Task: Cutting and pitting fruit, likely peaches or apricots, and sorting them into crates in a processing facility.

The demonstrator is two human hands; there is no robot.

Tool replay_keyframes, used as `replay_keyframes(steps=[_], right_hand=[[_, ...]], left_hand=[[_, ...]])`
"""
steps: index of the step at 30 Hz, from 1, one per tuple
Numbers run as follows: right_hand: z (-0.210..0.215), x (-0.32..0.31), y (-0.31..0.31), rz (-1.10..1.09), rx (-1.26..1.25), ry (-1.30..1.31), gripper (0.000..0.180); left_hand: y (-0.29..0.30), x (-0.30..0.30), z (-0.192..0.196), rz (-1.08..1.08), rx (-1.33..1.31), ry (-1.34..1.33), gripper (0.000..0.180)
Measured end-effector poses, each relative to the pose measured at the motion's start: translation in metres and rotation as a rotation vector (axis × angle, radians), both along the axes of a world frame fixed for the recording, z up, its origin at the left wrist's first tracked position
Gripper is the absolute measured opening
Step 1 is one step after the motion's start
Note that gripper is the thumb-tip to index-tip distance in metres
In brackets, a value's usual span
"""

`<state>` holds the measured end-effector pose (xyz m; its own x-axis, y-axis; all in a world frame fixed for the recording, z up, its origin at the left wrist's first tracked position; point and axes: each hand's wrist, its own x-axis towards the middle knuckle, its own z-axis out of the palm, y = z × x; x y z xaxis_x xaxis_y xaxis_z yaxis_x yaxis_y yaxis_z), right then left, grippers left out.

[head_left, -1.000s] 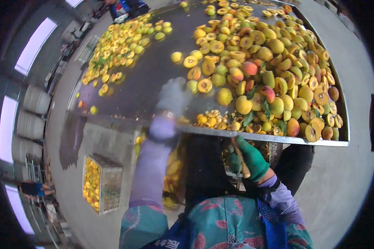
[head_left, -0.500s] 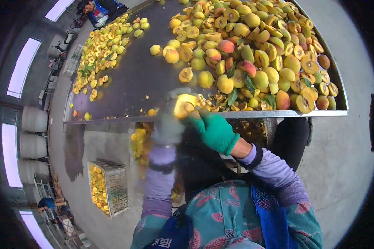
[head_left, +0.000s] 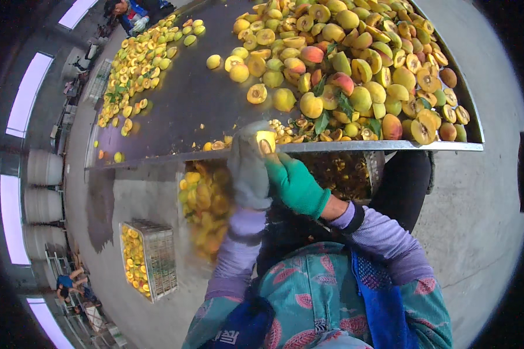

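Just off the table's near edge, my left hand (head_left: 247,166), in a grey glove and blurred by motion, grips a yellow peach half (head_left: 266,139) with its cut face and brown centre showing. My right hand (head_left: 297,185), in a green knitted glove, is closed with its thumb and fingertips against the lower side of that half. Whatever the right fingers hold is hidden. Beyond both hands, a large heap of peach halves (head_left: 343,87) covers the right part of the metal-edged table (head_left: 186,116). Small pit scraps lie along the near edge.
Another heap of halves (head_left: 135,67) lies on the table's far left, near a co-worker's gloved hand (head_left: 140,24). Under the table stand a container of yellow fruit (head_left: 206,198) and one of dark pits (head_left: 340,174). A crate (head_left: 160,262) of halves stands on the floor left.
My left hand has shifted slightly right and turned the peach half, so its brown centre now shows. The right hand stays at it. The whole view has shifted a little.
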<state>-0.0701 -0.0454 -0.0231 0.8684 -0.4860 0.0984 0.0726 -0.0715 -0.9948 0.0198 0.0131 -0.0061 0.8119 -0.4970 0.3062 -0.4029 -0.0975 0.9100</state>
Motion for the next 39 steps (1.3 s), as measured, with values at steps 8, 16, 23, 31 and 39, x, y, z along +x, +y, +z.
replay_keyframes(steps=[8,16,23,31,39], right_hand=[[-0.010,0.000,0.004,-0.153,-0.199,-0.009,0.027],[-0.018,-0.015,-0.015,0.085,-0.233,-0.106,0.033],[-0.028,-0.027,-0.025,0.181,1.006,0.136,0.037],[-0.003,-0.033,-0.021,0.434,1.401,0.073,0.034],[0.006,-0.033,0.008,0.094,0.816,0.298,0.034]], left_hand=[[-0.008,-0.015,0.015,-0.054,-0.050,0.010,0.043],[-0.004,-0.006,-0.004,-0.242,0.049,0.003,0.021],[-0.035,-0.007,-0.026,-0.093,0.059,0.038,0.030],[-0.042,0.002,-0.063,-0.282,-0.181,0.108,0.031],[-0.020,0.003,-0.069,-0.320,-0.016,-0.034,0.010]])
